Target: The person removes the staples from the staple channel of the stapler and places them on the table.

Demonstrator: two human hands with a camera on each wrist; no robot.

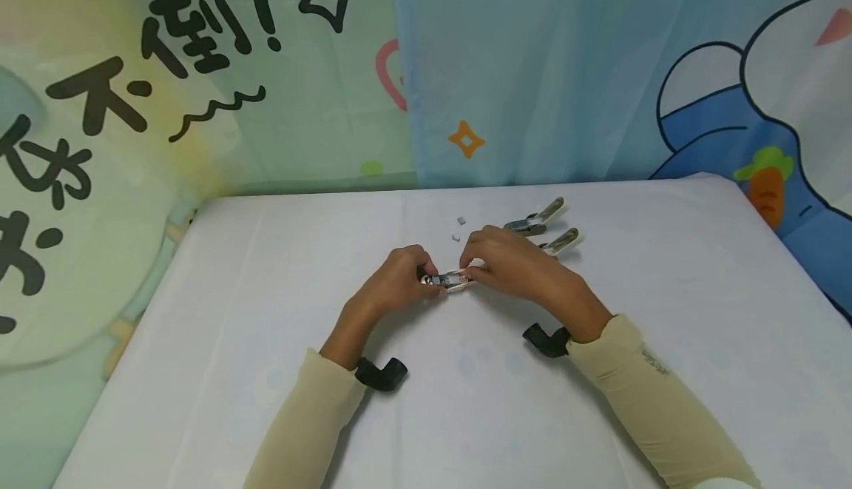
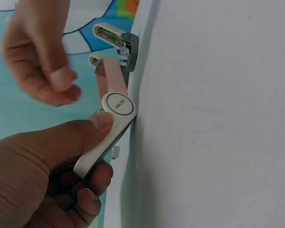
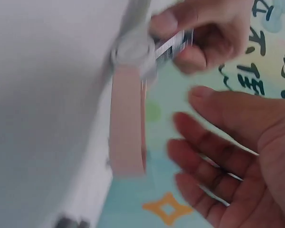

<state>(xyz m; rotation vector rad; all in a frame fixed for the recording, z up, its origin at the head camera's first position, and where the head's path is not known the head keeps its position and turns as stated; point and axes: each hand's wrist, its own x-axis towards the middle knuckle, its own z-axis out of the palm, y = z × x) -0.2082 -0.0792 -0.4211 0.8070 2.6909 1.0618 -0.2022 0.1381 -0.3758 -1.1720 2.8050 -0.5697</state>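
Note:
My left hand (image 1: 399, 278) pinches a small white and pink stapler (image 1: 449, 280) between thumb and fingers, over the middle of the table. In the left wrist view, the thumb lies on the stapler's white part beside a round disc (image 2: 119, 104) with lettering. The pink arm (image 3: 127, 123) sticks out toward my right hand (image 1: 515, 263). That hand hovers close to the stapler's right end, its fingers loosely bent and apart from it in the right wrist view. Part of the stapler is hidden by the fingers in the head view.
Behind my right hand lie two more staplers, one farther back (image 1: 532, 224) and one partly hidden by the hand (image 1: 562, 241). Two small grey pieces (image 1: 461, 220) lie left of them. A white cloth (image 1: 279, 311) covers the table; a printed curtain (image 1: 519, 67) hangs behind it.

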